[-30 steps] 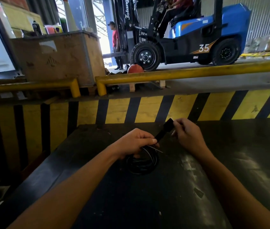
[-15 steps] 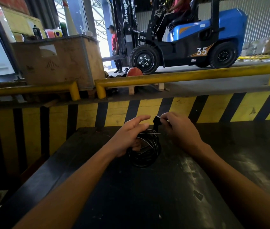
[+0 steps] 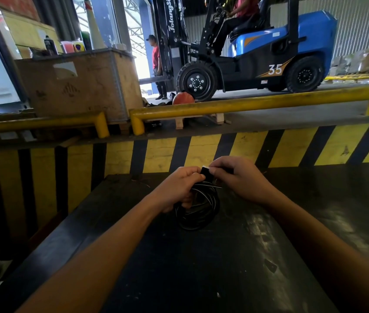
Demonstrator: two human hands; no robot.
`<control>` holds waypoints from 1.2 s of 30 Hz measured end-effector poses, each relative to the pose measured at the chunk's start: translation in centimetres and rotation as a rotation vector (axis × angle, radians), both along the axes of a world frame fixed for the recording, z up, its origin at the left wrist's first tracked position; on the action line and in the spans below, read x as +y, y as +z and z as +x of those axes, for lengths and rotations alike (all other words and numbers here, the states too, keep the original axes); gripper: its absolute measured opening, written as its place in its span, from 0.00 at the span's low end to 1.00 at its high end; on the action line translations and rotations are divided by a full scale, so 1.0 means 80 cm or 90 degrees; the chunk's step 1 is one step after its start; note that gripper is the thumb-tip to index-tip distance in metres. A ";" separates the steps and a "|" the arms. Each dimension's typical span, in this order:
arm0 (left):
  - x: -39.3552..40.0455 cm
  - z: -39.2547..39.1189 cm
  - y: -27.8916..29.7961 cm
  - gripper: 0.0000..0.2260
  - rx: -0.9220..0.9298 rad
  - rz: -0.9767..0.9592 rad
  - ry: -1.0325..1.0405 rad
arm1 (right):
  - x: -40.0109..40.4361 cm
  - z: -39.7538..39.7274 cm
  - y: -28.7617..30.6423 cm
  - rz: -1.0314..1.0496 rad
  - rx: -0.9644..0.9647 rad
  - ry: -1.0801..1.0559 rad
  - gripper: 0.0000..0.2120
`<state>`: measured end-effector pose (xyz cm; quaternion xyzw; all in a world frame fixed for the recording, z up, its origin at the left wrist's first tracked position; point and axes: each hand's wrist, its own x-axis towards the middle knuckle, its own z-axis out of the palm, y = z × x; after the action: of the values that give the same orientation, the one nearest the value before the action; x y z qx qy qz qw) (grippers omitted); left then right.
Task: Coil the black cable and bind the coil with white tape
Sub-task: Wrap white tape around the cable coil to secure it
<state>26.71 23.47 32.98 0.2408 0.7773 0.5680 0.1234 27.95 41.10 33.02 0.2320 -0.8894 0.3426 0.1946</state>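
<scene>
The black cable (image 3: pixel 198 208) is wound into a round coil that hangs just above the dark table (image 3: pixel 201 267), near its far edge. My left hand (image 3: pixel 176 188) grips the coil's upper left side, fingers curled through it. My right hand (image 3: pixel 237 179) pinches a black strip (image 3: pixel 205 171) at the top of the coil; a small white edge shows at the strip's tip. Both thumbs meet at that strip. Thin pale strands cross the top of the coil.
A yellow and black striped wall (image 3: pixel 201 152) rises behind the table. Above it runs a yellow guard rail (image 3: pixel 258 105). Beyond it a blue forklift (image 3: pixel 258 55) with a driver, a standing person (image 3: pixel 156 64) and a wooden crate (image 3: pixel 77 86).
My right hand has brought the black strip from up and to the right down onto the coil's top. My left hand has closed its fingers on it. The coil has been lifted and tilted.
</scene>
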 end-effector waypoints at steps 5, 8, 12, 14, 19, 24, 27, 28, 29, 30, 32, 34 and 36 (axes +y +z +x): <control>0.002 -0.003 -0.001 0.07 -0.019 0.006 0.041 | 0.002 0.010 0.005 -0.052 0.052 -0.062 0.10; 0.002 -0.007 -0.001 0.06 -0.022 0.040 0.071 | -0.001 0.032 0.013 -0.004 0.104 -0.011 0.10; 0.004 -0.011 0.000 0.07 -0.043 0.083 0.113 | -0.016 0.040 -0.004 0.151 0.144 -0.027 0.16; 0.008 -0.011 0.000 0.07 -0.049 0.087 0.123 | -0.018 0.036 -0.011 0.125 0.192 -0.047 0.13; 0.011 -0.010 0.001 0.08 -0.039 0.095 0.136 | -0.021 0.029 -0.015 0.098 0.243 -0.062 0.13; 0.008 -0.008 0.004 0.07 -0.048 0.084 0.142 | -0.024 0.028 -0.021 0.165 0.276 -0.073 0.13; 0.005 -0.009 0.007 0.07 -0.076 0.091 0.158 | -0.025 0.027 -0.021 0.186 0.291 -0.093 0.16; 0.005 -0.009 0.009 0.07 -0.083 0.095 0.160 | -0.026 0.027 -0.021 0.196 0.293 -0.092 0.17; 0.004 -0.009 0.010 0.07 -0.090 0.098 0.160 | -0.027 0.026 -0.021 0.207 0.297 -0.091 0.17; 0.003 -0.008 0.011 0.07 -0.097 0.102 0.158 | -0.027 0.025 -0.021 0.213 0.301 -0.092 0.17; 0.003 -0.007 0.013 0.08 -0.109 0.108 0.149 | -0.027 0.024 -0.018 0.212 0.312 -0.096 0.14; 0.004 -0.006 0.015 0.07 -0.120 0.112 0.142 | -0.028 0.024 -0.015 0.199 0.319 -0.093 0.10; 0.006 -0.004 0.016 0.08 -0.120 0.114 0.139 | -0.028 0.024 -0.012 0.186 0.316 -0.086 0.10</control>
<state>26.39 23.92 34.27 0.1111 0.7300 0.6652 0.1113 29.87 38.83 32.02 0.2743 -0.8679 0.1303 0.3930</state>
